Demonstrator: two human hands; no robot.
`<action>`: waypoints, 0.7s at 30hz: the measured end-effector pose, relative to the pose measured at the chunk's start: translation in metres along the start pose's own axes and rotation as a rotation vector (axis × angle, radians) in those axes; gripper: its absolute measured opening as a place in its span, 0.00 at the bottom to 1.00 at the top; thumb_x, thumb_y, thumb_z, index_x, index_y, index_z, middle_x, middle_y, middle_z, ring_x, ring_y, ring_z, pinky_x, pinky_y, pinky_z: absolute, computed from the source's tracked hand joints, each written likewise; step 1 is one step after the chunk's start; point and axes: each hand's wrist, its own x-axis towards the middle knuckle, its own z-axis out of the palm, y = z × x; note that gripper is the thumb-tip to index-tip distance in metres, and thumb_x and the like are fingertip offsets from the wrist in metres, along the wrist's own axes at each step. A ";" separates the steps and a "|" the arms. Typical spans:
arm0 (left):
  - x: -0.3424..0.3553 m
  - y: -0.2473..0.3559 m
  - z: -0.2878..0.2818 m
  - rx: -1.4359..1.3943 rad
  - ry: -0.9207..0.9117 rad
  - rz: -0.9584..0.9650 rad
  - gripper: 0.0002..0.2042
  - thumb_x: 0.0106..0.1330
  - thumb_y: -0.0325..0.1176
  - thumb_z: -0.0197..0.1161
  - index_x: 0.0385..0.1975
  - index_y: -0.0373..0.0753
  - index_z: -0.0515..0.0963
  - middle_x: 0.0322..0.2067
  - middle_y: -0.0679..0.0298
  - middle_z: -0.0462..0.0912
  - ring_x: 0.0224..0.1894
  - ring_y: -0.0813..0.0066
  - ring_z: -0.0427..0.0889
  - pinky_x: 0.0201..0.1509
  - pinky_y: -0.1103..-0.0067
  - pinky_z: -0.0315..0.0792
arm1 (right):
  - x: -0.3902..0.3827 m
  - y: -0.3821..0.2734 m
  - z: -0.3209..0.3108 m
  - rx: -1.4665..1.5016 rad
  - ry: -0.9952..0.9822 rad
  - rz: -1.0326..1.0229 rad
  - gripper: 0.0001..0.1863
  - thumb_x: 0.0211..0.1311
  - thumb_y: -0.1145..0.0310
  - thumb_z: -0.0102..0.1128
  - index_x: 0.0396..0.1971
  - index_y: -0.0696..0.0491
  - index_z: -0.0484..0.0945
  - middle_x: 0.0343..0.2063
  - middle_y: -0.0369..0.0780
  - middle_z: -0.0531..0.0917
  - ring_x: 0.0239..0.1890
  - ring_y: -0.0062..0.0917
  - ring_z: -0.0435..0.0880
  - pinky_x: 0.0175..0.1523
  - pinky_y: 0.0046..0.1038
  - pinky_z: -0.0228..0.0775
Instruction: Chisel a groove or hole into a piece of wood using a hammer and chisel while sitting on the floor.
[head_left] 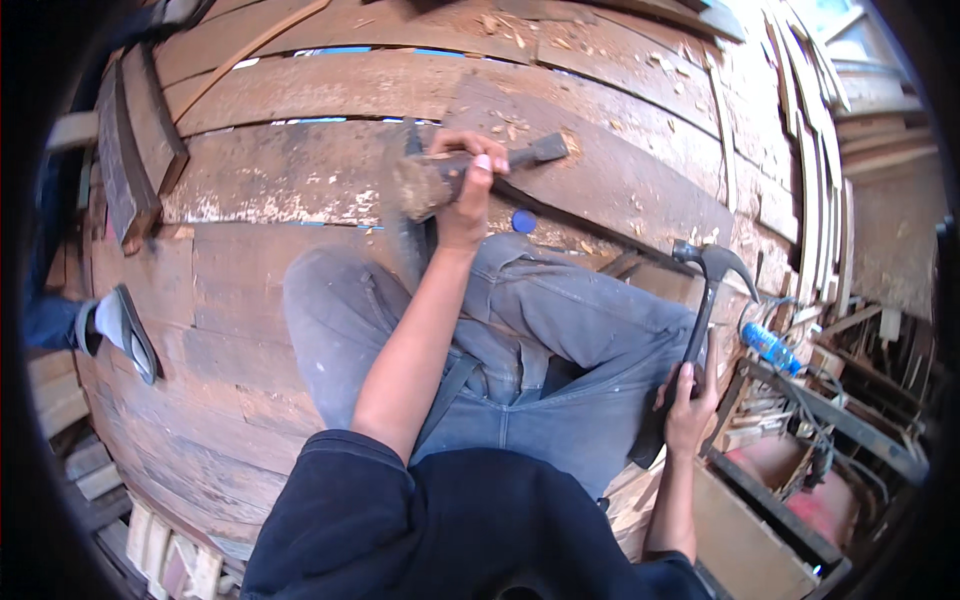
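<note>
Counting one hammer, one chisel, one left hand, one right hand, one blue disc, one blue canister, one sandal, two dark beams.

The floor was laid with broad, weathered brown wooden planks, their grain worn and patchy, with narrow bright gaps between some of them. Pale wood shavings lay scattered across the far boards. Thick, dark brown timber boards rested at the left, and short pale wooden offcuts clustered at the lower left. Along the right stood long, thin pale wooden strips beside a wide, flat brown panel. Strong whitish daylight poured in from the upper right, washing out nearby planks.
</note>
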 end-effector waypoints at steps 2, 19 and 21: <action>-0.004 -0.001 -0.002 0.005 0.017 0.002 0.10 0.62 0.30 0.59 0.36 0.39 0.64 0.27 0.63 0.73 0.32 0.76 0.72 0.41 0.77 0.70 | -0.016 -0.025 0.013 -0.008 -0.011 -0.132 0.29 0.68 0.72 0.48 0.68 0.58 0.54 0.20 0.33 0.72 0.16 0.14 0.70 0.20 0.17 0.63; -0.011 0.003 -0.004 -0.036 0.049 -0.024 0.08 0.63 0.26 0.59 0.36 0.37 0.66 0.28 0.62 0.75 0.35 0.74 0.74 0.48 0.74 0.70 | -0.048 -0.159 0.151 -0.736 -0.501 -0.619 0.14 0.55 0.66 0.62 0.37 0.55 0.69 0.22 0.43 0.79 0.23 0.34 0.83 0.21 0.34 0.71; -0.015 -0.002 -0.009 -0.021 0.065 -0.029 0.08 0.63 0.26 0.59 0.36 0.37 0.66 0.28 0.62 0.75 0.36 0.74 0.74 0.48 0.74 0.70 | -0.054 -0.165 0.151 -0.740 -0.498 -0.642 0.15 0.54 0.66 0.62 0.37 0.55 0.68 0.22 0.43 0.79 0.21 0.36 0.82 0.22 0.36 0.72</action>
